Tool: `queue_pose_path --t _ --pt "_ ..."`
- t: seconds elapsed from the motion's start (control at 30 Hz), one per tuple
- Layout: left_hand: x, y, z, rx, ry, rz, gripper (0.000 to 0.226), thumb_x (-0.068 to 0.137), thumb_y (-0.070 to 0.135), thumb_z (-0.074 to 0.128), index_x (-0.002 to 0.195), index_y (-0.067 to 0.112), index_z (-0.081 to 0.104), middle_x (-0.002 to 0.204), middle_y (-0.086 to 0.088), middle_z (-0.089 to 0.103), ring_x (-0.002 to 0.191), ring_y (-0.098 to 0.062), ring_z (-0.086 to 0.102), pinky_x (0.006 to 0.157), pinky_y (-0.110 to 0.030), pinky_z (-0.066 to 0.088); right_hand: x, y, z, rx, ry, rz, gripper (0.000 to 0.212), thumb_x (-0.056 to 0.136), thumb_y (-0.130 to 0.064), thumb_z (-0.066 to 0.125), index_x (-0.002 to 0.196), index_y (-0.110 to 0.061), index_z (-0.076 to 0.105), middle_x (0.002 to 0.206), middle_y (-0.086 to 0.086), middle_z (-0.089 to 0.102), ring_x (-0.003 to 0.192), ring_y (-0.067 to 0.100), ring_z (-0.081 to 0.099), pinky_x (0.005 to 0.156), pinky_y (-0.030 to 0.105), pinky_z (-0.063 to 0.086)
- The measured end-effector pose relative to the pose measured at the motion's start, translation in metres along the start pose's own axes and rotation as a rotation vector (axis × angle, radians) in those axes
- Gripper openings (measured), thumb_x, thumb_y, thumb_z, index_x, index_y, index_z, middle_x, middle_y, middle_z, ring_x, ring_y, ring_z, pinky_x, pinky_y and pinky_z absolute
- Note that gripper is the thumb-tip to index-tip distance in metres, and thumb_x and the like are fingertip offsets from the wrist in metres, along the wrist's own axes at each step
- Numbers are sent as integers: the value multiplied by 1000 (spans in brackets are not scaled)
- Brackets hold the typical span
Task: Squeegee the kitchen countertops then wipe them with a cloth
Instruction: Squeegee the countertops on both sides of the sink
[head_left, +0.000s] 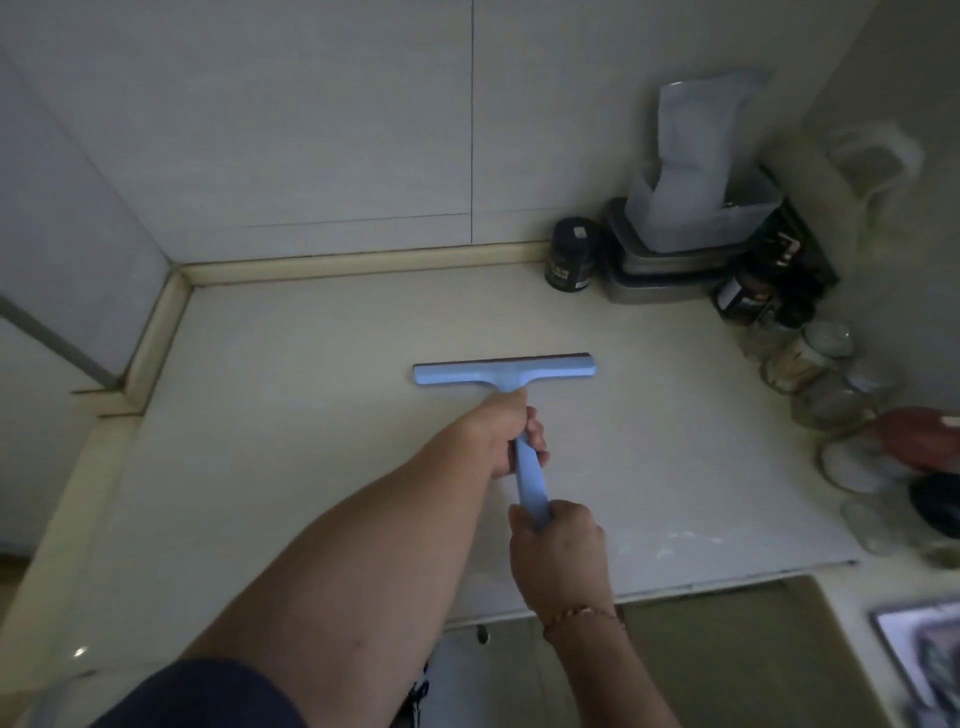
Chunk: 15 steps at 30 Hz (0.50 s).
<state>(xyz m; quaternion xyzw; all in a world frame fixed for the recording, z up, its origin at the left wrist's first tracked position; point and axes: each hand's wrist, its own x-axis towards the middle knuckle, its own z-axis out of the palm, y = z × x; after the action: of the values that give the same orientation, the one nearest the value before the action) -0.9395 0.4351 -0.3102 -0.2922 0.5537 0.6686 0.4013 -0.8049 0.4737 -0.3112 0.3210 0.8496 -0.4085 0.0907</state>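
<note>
both hands (506, 441) grip blue squeegee (504, 372) on countertop (311, 415).

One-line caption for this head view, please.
Both hands, left ahead of right, grip a blue squeegee on the pale countertop; jars crowd its right edge.

Head view looks steeply down, close, rather dim.

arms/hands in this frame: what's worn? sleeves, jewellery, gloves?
No gloves: both hands are bare. The left hand is on an arm bare up to a dark navy short sleeve at the bottom edge. The right hand has a thin beaded bracelet, gold-orange in tone, at the wrist; no sleeve shows on that forearm. No rings or watch visible.
</note>
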Motion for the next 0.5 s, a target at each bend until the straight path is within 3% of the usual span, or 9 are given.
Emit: queue_pose_path --t 0.1,0.17,0.27,0.33,0.43,0.5 --pt "-9 -8 5 8 20 85 44 103 43 29 71 14 40 50 0 35 38 -14 32 50 -24 37 -8 1 -4 53 -29 17 33 87 -34 61 96 -3 65 93 17 69 82 35 66 65 31 50" --pt "-14 -13 7 25 14 132 46 102 44 33 77 8 47 59 -6 47 46 -18 45 53 -30 47 -4 -3 -9 104 -19 7 32 84 -35 61 94 -5 65 89 16 69 77 36 68 67 41 59" --pt "-30 -40 -6 93 -36 19 60 93 61 41 85 5 61 76 -12 67 69 -25 64 71 -35 54 -5 -9 -20 123 -28 -43 22 83 -30 57 93 -11 64 81 10 67 67 33 67 62 41 60" --pt "-42 -51 -12 108 -30 -43 60 87 69 45 82 12 63 72 -7 69 74 -23 64 71 -33 52 -9 -10 -26 129 -84 -42 22 84 -28 57 91 -8 63 81 10 66 62 31 66 57 43 60" --pt "-58 -45 -11 52 -2 -40 53 91 63 45 76 13 56 48 -2 62 60 -18 58 59 -26 45 -15 -17 -36 -30 -164 -114 45 86 -51 48 85 -8 60 83 13 67 63 33 69 58 45 60" --pt "-63 -38 -10 25 -71 -60 56 94 61 40 76 11 55 51 -4 63 54 -18 60 58 -28 49 -10 -21 -52 -264 -93 -165 67 84 -69 34 86 -9 65 86 15 69 76 36 69 71 41 58"
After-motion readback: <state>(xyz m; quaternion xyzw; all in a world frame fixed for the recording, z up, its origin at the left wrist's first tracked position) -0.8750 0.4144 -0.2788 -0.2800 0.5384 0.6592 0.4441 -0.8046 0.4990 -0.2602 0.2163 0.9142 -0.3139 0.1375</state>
